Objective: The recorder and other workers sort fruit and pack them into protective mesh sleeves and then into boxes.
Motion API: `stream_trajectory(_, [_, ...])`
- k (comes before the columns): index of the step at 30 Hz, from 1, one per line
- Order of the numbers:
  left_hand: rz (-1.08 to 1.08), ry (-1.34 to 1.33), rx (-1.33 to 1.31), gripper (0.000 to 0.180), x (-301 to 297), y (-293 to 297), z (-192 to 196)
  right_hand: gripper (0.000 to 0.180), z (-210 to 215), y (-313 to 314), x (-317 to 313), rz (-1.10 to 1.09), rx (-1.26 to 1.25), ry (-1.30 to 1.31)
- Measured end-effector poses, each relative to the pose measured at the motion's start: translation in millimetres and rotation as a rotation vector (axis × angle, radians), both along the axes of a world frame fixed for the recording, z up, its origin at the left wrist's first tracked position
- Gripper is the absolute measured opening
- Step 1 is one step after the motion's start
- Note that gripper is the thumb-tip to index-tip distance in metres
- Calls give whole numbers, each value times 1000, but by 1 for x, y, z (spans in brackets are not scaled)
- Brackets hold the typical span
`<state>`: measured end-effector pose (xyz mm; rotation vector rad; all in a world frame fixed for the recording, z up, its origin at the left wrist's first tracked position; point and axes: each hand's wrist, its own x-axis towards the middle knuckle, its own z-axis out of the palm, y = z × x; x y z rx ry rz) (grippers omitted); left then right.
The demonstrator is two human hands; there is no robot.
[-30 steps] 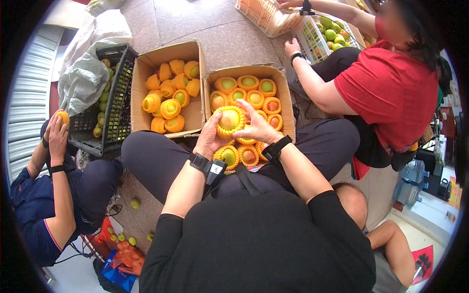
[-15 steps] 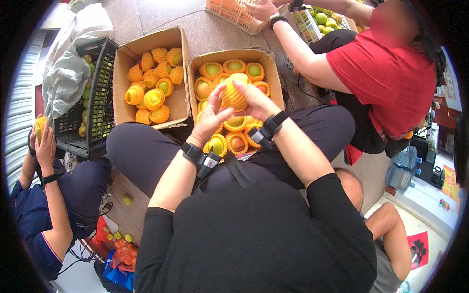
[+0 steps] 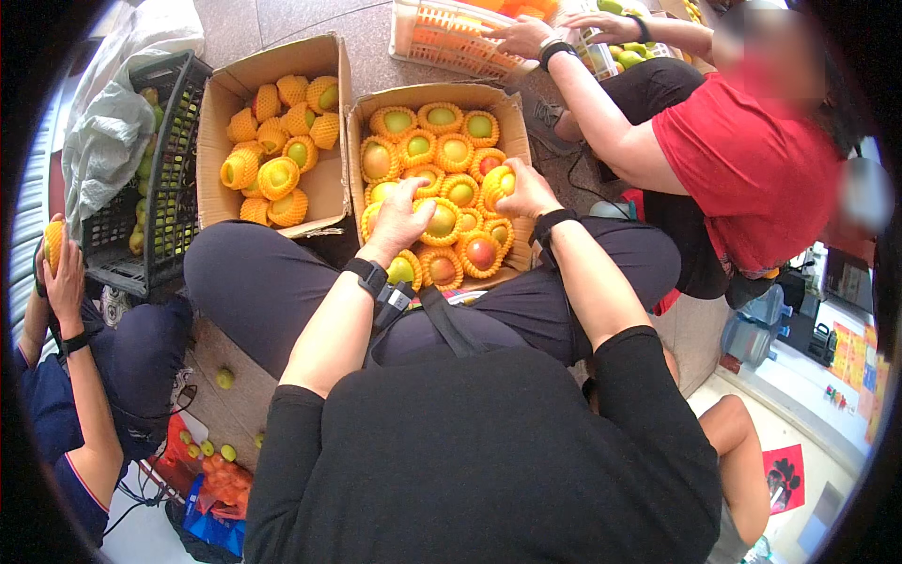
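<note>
An open cardboard box [image 3: 517,122] in front of me holds rows of fruit, each with a green, yellow or reddish skin showing through a yellow foam net. Along its right side, my right hand [image 3: 530,195] grips a netted fruit [image 3: 499,186], fingers curled over its outer edge. My left hand [image 3: 398,224] lies over the fruit at the box's left, fingers apart. Its thumb points toward a netted fruit [image 3: 441,219] in the middle; whether it touches that fruit I cannot tell. Both wrists wear black bands.
A second cardboard box [image 3: 324,188] with loosely piled netted fruit stands left of mine. Farther left is a black crate [image 3: 174,202] of bare fruit. A co-worker in red [image 3: 752,169] reaches toward a pale crate [image 3: 446,42]; another person's hands [image 3: 64,282] hold netted fruit at far left.
My hands have come down from above the box and moved apart. The netted fruit between them is now low in the box's right side, under my right hand.
</note>
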<state>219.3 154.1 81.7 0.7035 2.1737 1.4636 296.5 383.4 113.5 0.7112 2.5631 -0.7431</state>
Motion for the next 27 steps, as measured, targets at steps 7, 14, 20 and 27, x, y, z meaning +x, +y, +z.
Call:
stream_trajectory(7, [-107, 339, 33, 27, 11, 14, 0, 62, -4, -9, 8, 55, 213, -311])
stream_trajectory(14, [-813, 692, -287, 32, 72, 59, -16, 65, -9, -14, 9, -10, 258, -223])
stream_trajectory(20, [-954, 683, -405, 44, 88, 63, -43, 64, -13, -24, 10, 53, 305, -181])
stream_trajectory(27, [-1031, 580, -395, 34, 84, 55, -36, 60, -24, -28, 21, 141, 274, -320])
